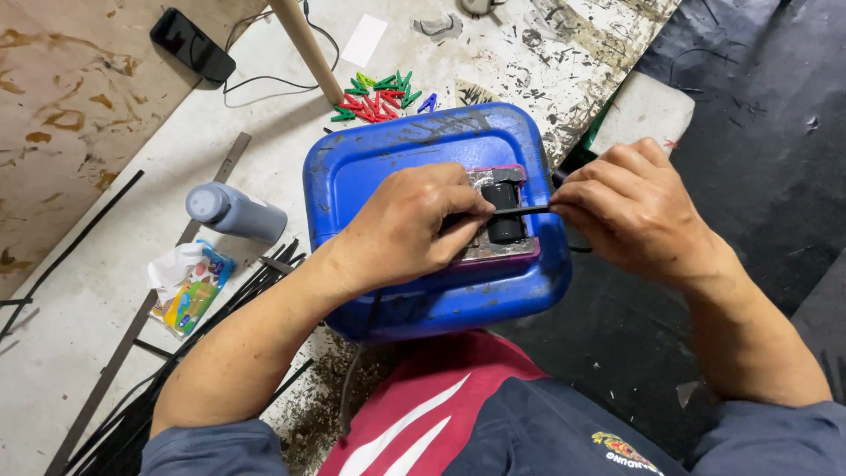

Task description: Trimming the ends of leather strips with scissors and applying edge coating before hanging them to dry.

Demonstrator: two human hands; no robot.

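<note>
Nearest, at 6 o'clock: dark blue sleeves and a red-and-white garment front (pixel 423 414), forearms reaching up toward the middle.

At centre, a blue plastic jerrycan lying on its side (pixel 423 220), serving as a prop. On its upper face, a small grey block with a magenta edge (pixel 515 251), carrying a short black cylinder (pixel 506 211). Across that cylinder, a thin black strip (pixel 522 211), held level and taut from 9 o'clock to 3 o'clock.

Left hand (pixel 407 227): fingers curled and pressed together, thumb and forefinger pinching the strip's 9 o'clock end, heel resting on the jerrycan. Right hand (pixel 636 210): fingers closed too, tips pinching the 3 o'clock end, clear of the can's edge.

Progress, as a judgement: strip seated on the cylinder and gripped at both ends, so mid-work on this piece; a heap of similar thin black strips (pixel 220 317) at 8 o'clock, finished or waiting impossible to tell.

Farther out at 9 o'clock, on the paint-stained pale worktop (pixel 106 291): a grey bottle on its side (pixel 236 211) and a crumpled colourful packet (pixel 187 291). At 12 o'clock, red and green plastic clothes pegs (pixel 379 95) beside a slanting wooden stick (pixel 306 44). At 11 o'clock, a black rectangular device with a cable (pixel 192 44).
</note>
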